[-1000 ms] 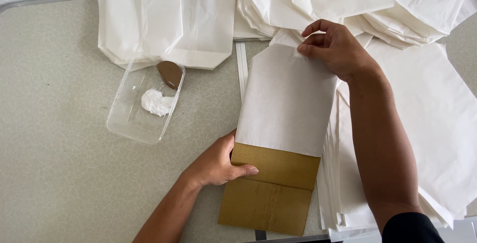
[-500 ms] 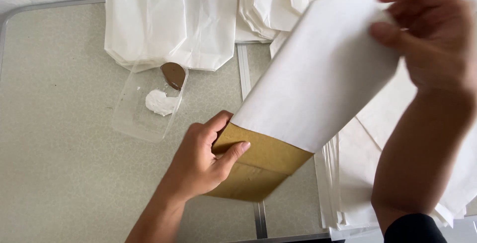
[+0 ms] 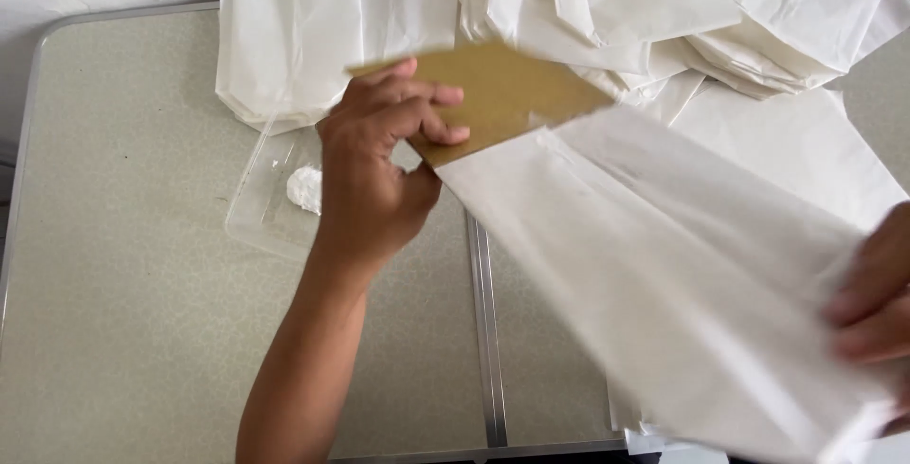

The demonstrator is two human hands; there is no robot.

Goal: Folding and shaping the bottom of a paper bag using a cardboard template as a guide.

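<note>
Holding the bag in the air above the table, the left hand pinches its brown base in a closed grip, while the right hand, blurred at the frame edge, grips the white open end. Keep both grips firm and the paper taut; the tray of white paste lies just left of the left hand, so the bag should stay clear of it.

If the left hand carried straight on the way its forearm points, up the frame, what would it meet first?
Most likely the stack of white paper bags at the table's far edge, just beyond the left hand; height above them is unclear.
</note>
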